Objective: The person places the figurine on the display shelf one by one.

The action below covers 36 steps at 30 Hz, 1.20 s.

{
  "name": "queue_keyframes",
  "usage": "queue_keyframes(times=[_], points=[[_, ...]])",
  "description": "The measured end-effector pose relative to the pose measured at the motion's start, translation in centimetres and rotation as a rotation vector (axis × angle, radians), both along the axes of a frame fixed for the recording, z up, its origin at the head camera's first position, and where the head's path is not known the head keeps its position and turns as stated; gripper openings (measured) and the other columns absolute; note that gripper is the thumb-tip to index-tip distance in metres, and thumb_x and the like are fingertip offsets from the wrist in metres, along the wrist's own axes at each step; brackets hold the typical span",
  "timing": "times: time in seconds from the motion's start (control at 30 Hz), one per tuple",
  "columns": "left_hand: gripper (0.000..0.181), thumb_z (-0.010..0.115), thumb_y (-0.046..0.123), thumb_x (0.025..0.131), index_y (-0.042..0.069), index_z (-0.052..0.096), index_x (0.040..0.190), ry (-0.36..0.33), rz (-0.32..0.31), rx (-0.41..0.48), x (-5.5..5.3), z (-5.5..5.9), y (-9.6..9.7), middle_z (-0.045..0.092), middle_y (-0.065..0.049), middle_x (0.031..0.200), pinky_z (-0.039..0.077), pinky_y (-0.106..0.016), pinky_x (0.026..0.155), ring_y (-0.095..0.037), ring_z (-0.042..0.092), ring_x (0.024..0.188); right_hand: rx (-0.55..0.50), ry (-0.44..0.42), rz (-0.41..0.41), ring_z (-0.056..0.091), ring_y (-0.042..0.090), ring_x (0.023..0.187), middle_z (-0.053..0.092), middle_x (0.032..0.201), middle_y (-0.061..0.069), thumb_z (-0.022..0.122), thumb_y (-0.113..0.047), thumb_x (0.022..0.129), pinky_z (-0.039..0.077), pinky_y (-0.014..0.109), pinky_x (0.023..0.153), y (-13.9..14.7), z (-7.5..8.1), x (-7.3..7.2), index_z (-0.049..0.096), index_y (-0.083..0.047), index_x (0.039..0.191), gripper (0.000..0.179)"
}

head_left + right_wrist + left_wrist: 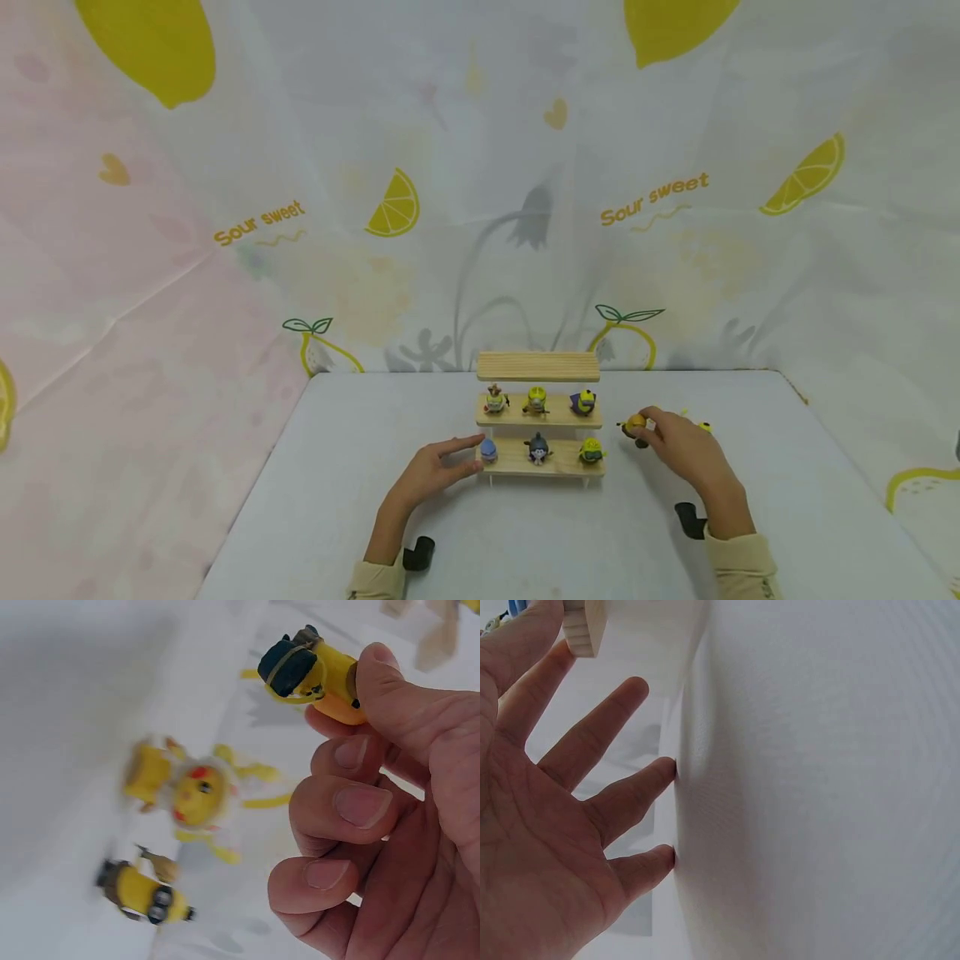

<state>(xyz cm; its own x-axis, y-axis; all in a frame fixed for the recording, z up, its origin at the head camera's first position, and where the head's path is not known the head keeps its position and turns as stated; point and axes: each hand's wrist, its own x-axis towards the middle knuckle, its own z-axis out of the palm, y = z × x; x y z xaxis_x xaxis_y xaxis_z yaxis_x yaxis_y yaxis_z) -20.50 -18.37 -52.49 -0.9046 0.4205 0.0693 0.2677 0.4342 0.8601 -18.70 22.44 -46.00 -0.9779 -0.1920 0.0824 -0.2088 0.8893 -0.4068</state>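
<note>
Backdrop (487, 150): pale, apparently creased fabric; bears yellow lemons (150, 50), orange hearts (556, 116), "Sour sweet" lettering (656, 199) twice. Left wall (112, 417): pinkish. Worktop (322, 475): white, far edge before backdrop. Light: soft, muted.

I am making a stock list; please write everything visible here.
Table: one, white, centre
Rack: one, pale wood, on table
Upper figurines: three, mainly yellow, middle shelf
Lower figurines: three, blue, grey, yellow, lowest shelf
Held figurine: one, mainly yellow, rack's right
Loose figurines: two, mainly yellow, table's right
Lemon cloth: count unclear, mostly white, behind
Devices: two, black, by sleeves
Sleeves: two, beige, foreground
Left hand: one, bare, rack's left
Right hand: one, bare, rack's right
</note>
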Motion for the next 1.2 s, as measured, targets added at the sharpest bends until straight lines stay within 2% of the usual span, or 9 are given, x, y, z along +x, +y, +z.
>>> queue_keyframes(times=[0.17, 0.37, 0.57, 0.9, 1.07, 1.2], points=[[0.046, 0.073, 0.041, 0.090, 0.028, 0.065, 0.133, -0.004, 0.007, -0.003, 0.0, -0.2, -0.1, 0.060, 0.003, 0.135, 0.032, -0.057, 0.110, -0.033, 0.044, 0.135, 0.007, 0.054, 0.009, 0.056, 0.014, 0.069, 0.067, 0.091, 0.003, 0.064, -0.024, 0.097, 0.048, 0.037, 0.057, 0.0, 2.5, 0.3, 0.062, -0.003, 0.118, 0.030], [0.046, 0.072, 0.041, 0.090, 0.027, 0.065, 0.133, 0.008, -0.001, 0.000, 0.0, -0.3, -0.2, 0.060, 0.004, 0.134, 0.032, -0.055, 0.111, -0.032, 0.045, 0.134, 0.014, 0.112, 0.024, 0.052, 0.012, 0.065, 0.065, 0.086, 0.001, 0.064, -0.023, 0.098, 0.045, 0.034, 0.055, -0.5, 5.2, 0.6, 0.061, -0.003, 0.119, 0.029], [0.045, 0.073, 0.040, 0.089, 0.027, 0.066, 0.132, 0.003, 0.003, 0.004, 0.0, -0.4, -0.1, 0.061, 0.004, 0.133, 0.032, -0.056, 0.110, -0.031, 0.046, 0.133, 0.025, 0.125, 0.015, 0.050, 0.012, 0.064, 0.062, 0.083, -0.002, 0.063, -0.025, 0.099, 0.043, 0.033, 0.055, -1.4, 7.0, 0.5, 0.060, -0.005, 0.117, 0.027], [0.045, 0.075, 0.035, 0.089, 0.025, 0.066, 0.132, -0.010, 0.000, 0.027, 0.2, -0.2, 0.0, 0.061, 0.002, 0.133, 0.032, -0.059, 0.109, -0.033, 0.045, 0.134, 0.022, 0.160, 0.062, 0.052, 0.012, 0.063, 0.063, 0.082, -0.001, 0.063, -0.027, 0.099, 0.046, 0.034, 0.055, -4.5, 9.0, -0.4, 0.060, -0.003, 0.117, 0.030], [0.044, 0.074, 0.037, 0.090, 0.027, 0.066, 0.131, 0.000, 0.002, 0.019, 0.1, -0.2, 0.0, 0.061, 0.004, 0.133, 0.032, -0.057, 0.110, -0.032, 0.046, 0.134, 0.036, 0.181, 0.093, 0.051, 0.013, 0.064, 0.060, 0.083, -0.001, 0.062, -0.028, 0.099, 0.045, 0.033, 0.056, -6.2, 9.3, -1.6, 0.060, -0.005, 0.113, 0.027], [0.043, 0.073, 0.032, 0.091, 0.023, 0.066, 0.132, 0.020, 0.012, 0.004, -0.1, -0.4, 0.0, 0.061, 0.001, 0.133, 0.033, -0.057, 0.109, -0.034, 0.046, 0.133, 0.041, 0.213, 0.139, 0.054, 0.012, 0.067, 0.064, 0.088, 0.000, 0.061, -0.030, 0.099, 0.047, 0.034, 0.058, -7.6, 9.4, -2.6, 0.061, -0.005, 0.115, 0.029]])
